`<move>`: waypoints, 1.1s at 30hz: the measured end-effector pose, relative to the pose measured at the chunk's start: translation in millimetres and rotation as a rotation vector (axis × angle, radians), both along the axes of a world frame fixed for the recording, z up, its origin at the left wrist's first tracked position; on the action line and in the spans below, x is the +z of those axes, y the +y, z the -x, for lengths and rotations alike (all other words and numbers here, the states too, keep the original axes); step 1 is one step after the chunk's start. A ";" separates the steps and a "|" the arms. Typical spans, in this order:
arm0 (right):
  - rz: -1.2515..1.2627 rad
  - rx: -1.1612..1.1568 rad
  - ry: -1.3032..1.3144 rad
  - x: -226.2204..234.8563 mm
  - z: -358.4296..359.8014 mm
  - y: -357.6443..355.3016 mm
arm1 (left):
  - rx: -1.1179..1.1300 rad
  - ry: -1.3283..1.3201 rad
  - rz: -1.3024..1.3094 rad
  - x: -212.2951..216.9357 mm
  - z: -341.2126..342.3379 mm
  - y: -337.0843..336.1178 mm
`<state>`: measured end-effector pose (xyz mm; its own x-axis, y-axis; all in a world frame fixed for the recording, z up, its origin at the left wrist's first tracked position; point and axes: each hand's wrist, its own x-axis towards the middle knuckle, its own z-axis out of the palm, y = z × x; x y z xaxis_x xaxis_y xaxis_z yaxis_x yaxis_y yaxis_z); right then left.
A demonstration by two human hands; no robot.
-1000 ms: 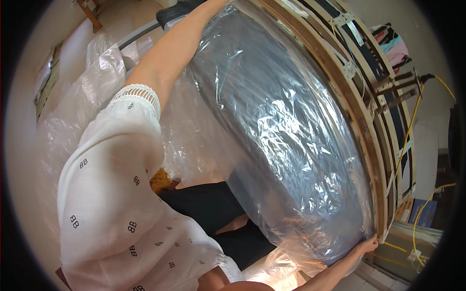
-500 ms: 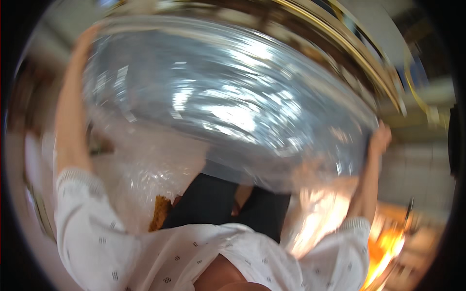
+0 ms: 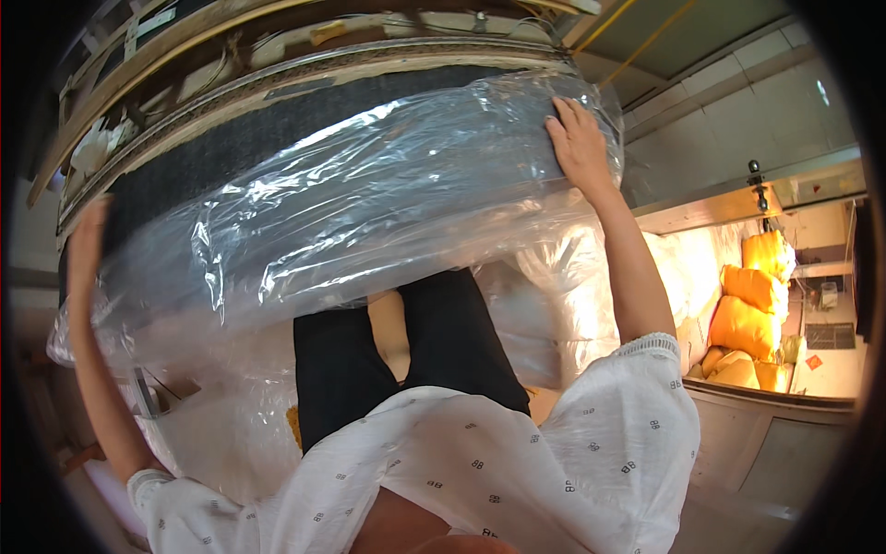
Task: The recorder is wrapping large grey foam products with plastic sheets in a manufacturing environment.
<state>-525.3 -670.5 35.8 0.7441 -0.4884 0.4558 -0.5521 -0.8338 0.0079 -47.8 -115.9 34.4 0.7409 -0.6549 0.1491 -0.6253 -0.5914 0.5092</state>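
Note:
A wide clear plastic sheet (image 3: 369, 198), wrinkled and shiny, spreads from left to right in front of me and hangs toward my legs. It partly covers a long black surface (image 3: 208, 152), whose far left part shows bare. My right hand (image 3: 581, 143) rests on the sheet near its right end, fingers stretched out and thumb apart. At the far left my left hand (image 3: 89, 222) is by the end of the black surface and the sheet's edge. Its fingers are blurred, so I cannot make out whether they grip the plastic.
Beyond the black surface runs a wooden frame (image 3: 157, 65) with wires along it. More clear plastic (image 3: 231, 425) lies around my legs. At the right, several yellow-orange bundles (image 3: 749, 319) are stacked past an opening. A tiled wall (image 3: 720, 102) stands at the far right.
The plastic sheet, earlier stretched up between both hands, has come down over the black surface. My right hand has moved inward and now lies on it; my left hand is lower.

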 end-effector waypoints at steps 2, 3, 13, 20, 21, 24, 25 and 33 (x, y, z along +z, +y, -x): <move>-0.046 -0.004 -0.030 -9.1 3.4 -14.9 | -0.255 0.087 0.056 31.2 121.2 -82.9; -0.051 -0.067 -0.025 -18.7 5.3 -28.5 | -0.267 -0.169 0.020 39.6 169.3 -114.1; -0.186 0.065 0.005 -21.4 -4.2 -14.5 | 0.000 -0.184 0.322 6.8 156.0 -23.6; -0.048 0.289 -0.064 -1.5 -12.8 26.1 | -0.003 -0.569 0.044 43.6 175.0 94.8; -0.027 0.294 -0.080 -2.4 -17.2 23.4 | 0.016 -0.646 -0.010 42.6 185.0 103.8; -0.077 0.319 -0.142 -1.6 -29.8 12.8 | 0.081 -0.752 -0.028 35.2 220.9 131.4; -0.148 0.336 -0.184 0.4 -32.8 7.7 | 0.088 -0.751 -0.029 32.5 235.0 134.9; -0.502 0.250 -0.169 -21.2 -60.7 -83.2 | 0.287 -0.226 0.011 -54.7 295.2 145.0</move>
<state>-464.7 -753.7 14.6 0.8018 -0.4940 0.3364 -0.2969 -0.8177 -0.4932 -342.9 29.1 -20.3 0.8418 -0.4228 0.3355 -0.5321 -0.7544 0.3843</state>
